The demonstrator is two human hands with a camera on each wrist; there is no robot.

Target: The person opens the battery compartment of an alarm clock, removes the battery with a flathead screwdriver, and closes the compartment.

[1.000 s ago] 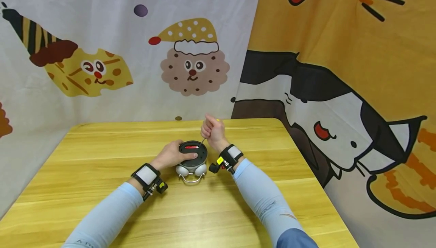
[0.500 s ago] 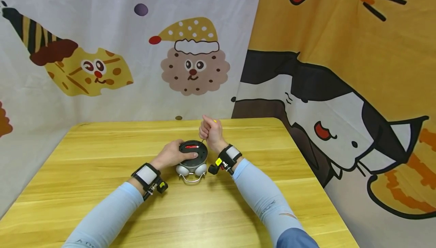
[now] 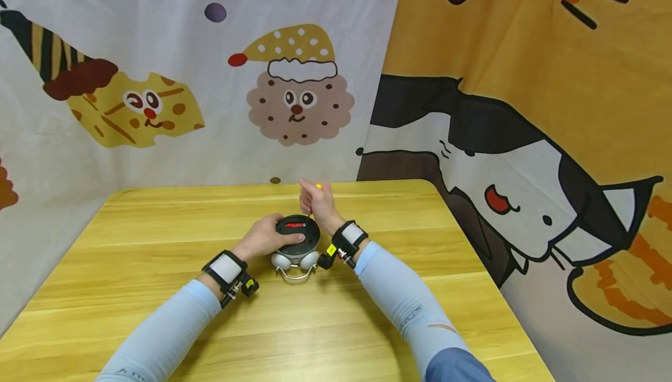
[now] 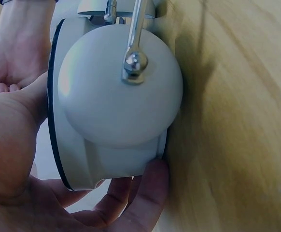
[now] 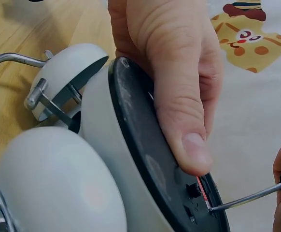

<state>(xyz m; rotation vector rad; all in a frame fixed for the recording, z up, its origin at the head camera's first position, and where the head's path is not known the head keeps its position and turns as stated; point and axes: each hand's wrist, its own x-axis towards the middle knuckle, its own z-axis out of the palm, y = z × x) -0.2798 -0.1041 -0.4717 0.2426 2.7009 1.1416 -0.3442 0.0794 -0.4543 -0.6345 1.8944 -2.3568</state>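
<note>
A white twin-bell alarm clock (image 3: 312,235) lies face down, its black back turned up and its bells (image 4: 116,96) toward me. My left hand (image 3: 259,239) grips its left side, thumb across the back and fingers curled around the white casing. Something red, like a battery (image 3: 295,225), shows in a slot of the back. My right hand (image 3: 319,204) holds a screwdriver (image 5: 246,198) just beyond the clock's upper right rim. In the right wrist view, the metal tip meets the back at the end of the red strip. Most of the screwdriver's handle is hidden in the fist.
The clock lies on a wood-grain table (image 3: 252,323), its metal carrying handle (image 3: 296,278) pointing toward me. Behind the table's far edge hangs a white cartoon-print cloth (image 3: 220,154), with an orange cat-print one (image 3: 430,32) to the right.
My right hand has shifted left, closer to the clock, and the screwdriver stands more upright with more of its yellow end showing. My left hand and the clock have stayed in place.
</note>
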